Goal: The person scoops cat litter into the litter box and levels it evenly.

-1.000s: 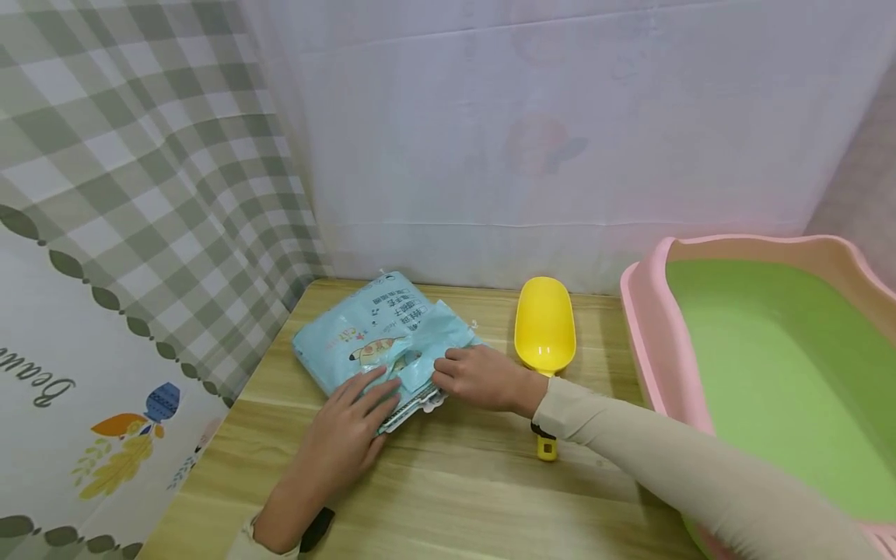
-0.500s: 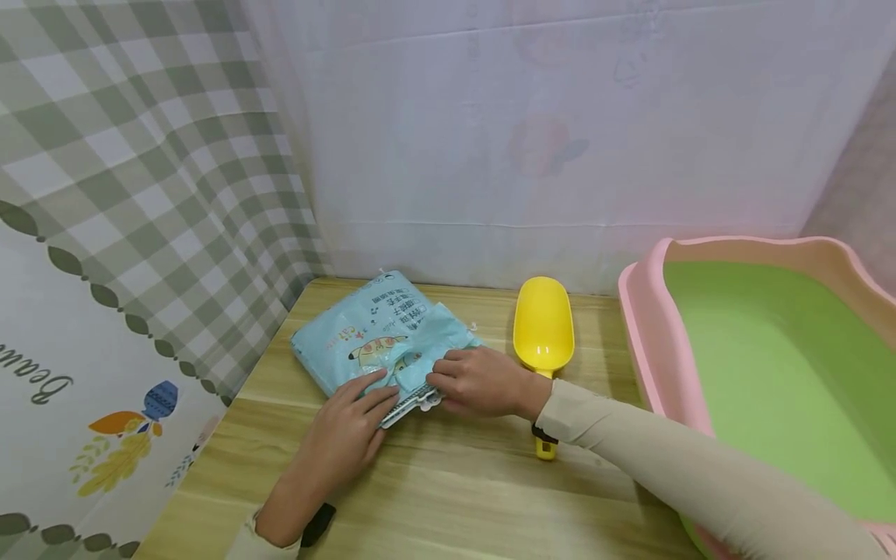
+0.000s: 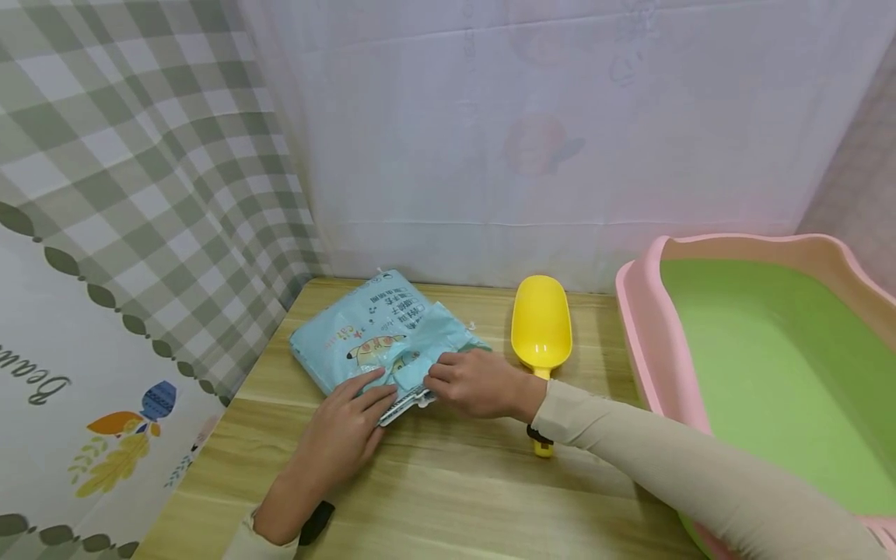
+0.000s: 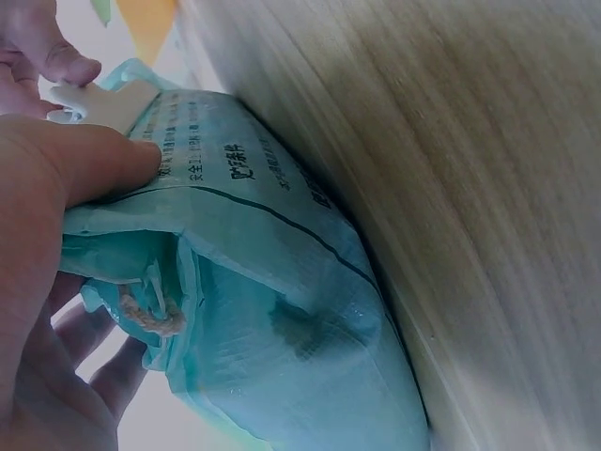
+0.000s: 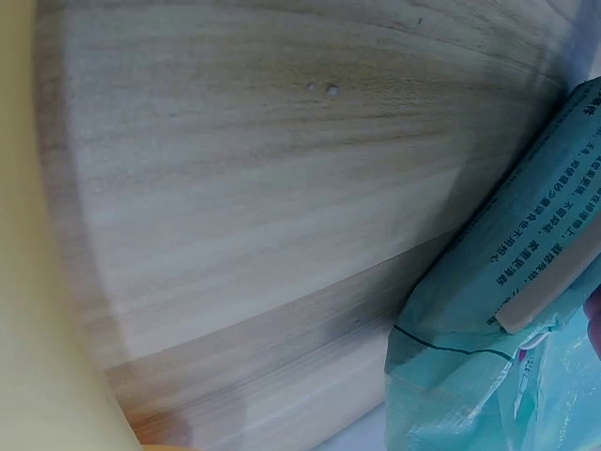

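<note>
A light blue printed bag with a cartoon cat lies at the table's back left, its near end folded over. A white clip-like strip runs along that end; the right wrist view shows the strip against the bag's printed face. My left hand grips the folded end, fingers on top, and its thumb presses the printed side. At the fold's right end, my right hand is curled and pinches the strip; its fingertips are mostly hidden in the head view. A bit of cord shows in the fold.
A yellow scoop lies right of the bag, its handle partly under my right forearm. A pink-rimmed green litter tray stands at the right. A white cloth hangs behind the table, a checked one at the left.
My right hand has shifted slightly left along the bag's folded end, and less of the strip shows beside it. The left hand keeps its place on the bag.
</note>
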`<state>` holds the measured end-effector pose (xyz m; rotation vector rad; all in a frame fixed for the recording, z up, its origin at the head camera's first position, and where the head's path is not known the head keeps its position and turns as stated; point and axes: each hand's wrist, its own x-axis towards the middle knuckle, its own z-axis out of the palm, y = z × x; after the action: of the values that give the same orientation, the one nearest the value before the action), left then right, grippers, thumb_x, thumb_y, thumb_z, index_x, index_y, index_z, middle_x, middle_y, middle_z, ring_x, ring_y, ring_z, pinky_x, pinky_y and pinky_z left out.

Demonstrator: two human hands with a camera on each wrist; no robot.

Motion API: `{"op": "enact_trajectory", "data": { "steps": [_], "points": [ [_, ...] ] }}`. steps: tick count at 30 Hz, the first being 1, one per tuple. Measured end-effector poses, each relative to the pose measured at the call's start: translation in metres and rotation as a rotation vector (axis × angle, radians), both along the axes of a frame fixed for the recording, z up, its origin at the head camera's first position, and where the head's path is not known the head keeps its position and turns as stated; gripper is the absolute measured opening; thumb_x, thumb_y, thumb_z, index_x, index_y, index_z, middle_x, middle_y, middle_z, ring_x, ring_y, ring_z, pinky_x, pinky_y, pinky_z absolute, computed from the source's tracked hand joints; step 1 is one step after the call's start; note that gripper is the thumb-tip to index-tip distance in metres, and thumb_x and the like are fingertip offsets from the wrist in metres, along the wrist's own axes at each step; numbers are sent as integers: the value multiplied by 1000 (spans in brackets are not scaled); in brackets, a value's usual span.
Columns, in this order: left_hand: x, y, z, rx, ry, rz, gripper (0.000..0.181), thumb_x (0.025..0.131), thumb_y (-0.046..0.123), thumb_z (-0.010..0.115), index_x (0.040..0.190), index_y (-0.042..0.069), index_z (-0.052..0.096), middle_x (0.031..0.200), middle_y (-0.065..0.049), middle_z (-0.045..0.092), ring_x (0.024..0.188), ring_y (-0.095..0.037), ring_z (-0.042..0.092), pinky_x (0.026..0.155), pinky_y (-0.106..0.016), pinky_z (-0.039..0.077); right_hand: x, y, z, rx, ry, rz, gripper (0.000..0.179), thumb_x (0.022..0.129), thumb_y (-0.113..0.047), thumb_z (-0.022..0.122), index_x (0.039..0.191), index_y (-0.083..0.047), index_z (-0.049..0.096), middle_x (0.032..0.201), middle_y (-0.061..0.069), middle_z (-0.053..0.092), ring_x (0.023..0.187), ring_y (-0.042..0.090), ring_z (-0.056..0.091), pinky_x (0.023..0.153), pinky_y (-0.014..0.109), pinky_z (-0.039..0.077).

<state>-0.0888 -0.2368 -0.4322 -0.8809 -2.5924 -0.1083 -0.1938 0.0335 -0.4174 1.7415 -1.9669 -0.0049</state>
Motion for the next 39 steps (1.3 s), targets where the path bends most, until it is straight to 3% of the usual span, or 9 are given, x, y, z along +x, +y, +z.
{"op": "enact_trajectory", "data": {
  "steps": [23, 30, 39],
  "points": [
    [-4, 0, 0, 9, 19, -17, 46, 78, 3, 94, 121, -4, 81, 126, -12, 78, 135, -39, 64, 109, -54, 53, 7, 11, 10, 12, 38, -21, 17, 101, -15, 78, 117, -9, 80, 110, 1, 80, 100, 16, 75, 83, 26, 61],
    [-4, 0, 1, 4, 11, -8, 46, 79, 6, 97, 121, -2, 81, 126, -11, 78, 134, -38, 64, 110, -53, 52, 11, 20, 12, 54, 38, -45, 21, 103, -19, 79, 122, -10, 81, 114, 1, 81, 100, 16, 74, 82, 25, 61],
    [-5, 0, 0, 33, 12, -19, 45, 78, 3, 96, 120, -3, 81, 124, -11, 78, 134, -39, 64, 110, -53, 53, 12, 33, 13, 2, 87, -31, 20, 98, -16, 85, 115, -8, 81, 103, 0, 81, 91, 14, 73, 78, 23, 60]
  ]
}}
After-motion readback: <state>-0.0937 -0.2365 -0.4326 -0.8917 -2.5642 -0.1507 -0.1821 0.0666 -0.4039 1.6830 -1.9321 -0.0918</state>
